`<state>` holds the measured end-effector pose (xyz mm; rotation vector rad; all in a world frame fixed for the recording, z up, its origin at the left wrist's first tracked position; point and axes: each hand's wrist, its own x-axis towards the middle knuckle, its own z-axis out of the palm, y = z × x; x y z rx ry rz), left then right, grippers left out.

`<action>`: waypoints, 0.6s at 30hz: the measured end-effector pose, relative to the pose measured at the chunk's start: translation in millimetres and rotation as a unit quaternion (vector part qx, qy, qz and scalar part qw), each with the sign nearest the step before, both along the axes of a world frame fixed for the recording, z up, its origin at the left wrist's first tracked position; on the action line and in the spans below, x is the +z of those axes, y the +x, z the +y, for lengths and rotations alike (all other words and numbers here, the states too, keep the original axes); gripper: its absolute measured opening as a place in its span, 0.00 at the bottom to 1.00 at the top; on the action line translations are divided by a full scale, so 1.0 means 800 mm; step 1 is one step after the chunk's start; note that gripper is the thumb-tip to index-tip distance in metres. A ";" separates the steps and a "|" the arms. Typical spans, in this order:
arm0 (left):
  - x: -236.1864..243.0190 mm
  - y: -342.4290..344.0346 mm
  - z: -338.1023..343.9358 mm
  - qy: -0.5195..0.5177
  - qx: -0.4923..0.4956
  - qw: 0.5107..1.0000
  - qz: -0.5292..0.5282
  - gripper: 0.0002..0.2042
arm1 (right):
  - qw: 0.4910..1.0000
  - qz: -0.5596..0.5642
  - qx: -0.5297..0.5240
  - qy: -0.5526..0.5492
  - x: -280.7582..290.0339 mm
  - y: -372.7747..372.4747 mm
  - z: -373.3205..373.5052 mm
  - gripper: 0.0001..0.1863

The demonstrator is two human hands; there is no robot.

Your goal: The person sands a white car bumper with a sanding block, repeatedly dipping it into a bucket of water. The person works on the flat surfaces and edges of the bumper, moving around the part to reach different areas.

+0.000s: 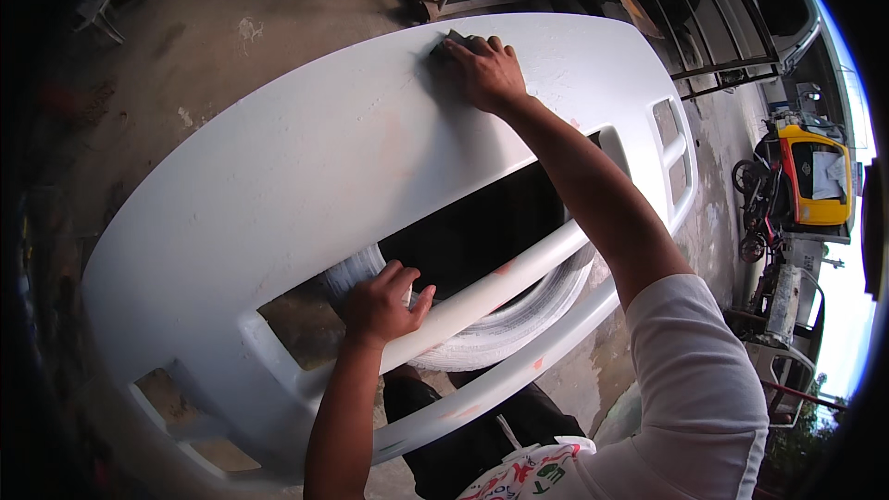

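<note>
While the right hand holds a dark pad against the bumper near its far edge, fingers bent over the pad and close together, the left hand is at the bar, thumb spread from curled fingers; whether these grip anything, I cannot tell. Position: bumper lies broad face up before the person, over a white-smeared tyre; contact between those two is not clearly visible. Handling, judged by look: a thin moulded shell, light for its span, fairly stiff along the curve but likely to flex where it narrows. Its whitish surface, with pink patches, probably feels smooth, perhaps slippery if dusty; finish likely scratches easily. Best hold, by estimate: both ends of the outer rim, or the bar close to its root, not mid-span.
</note>
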<state>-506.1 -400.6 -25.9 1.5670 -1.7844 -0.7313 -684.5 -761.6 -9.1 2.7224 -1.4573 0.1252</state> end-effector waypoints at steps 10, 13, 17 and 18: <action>-0.008 0.000 0.000 -0.012 -0.001 1.000 -0.002 0.13 | 0.979 0.088 -0.172 0.064 0.026 0.019 -0.019 0.29; -0.009 0.016 0.012 0.000 -0.002 1.000 -0.013 0.13 | 0.999 0.002 0.032 -0.006 -0.014 0.026 0.037 0.26; -0.001 0.001 -0.003 -0.017 -0.009 1.000 0.010 0.13 | 0.979 0.116 -0.145 0.079 0.036 -0.016 -0.037 0.27; -0.006 0.002 0.001 -0.019 -0.006 1.000 0.003 0.13 | 0.974 0.095 -0.195 0.066 0.030 0.012 -0.021 0.27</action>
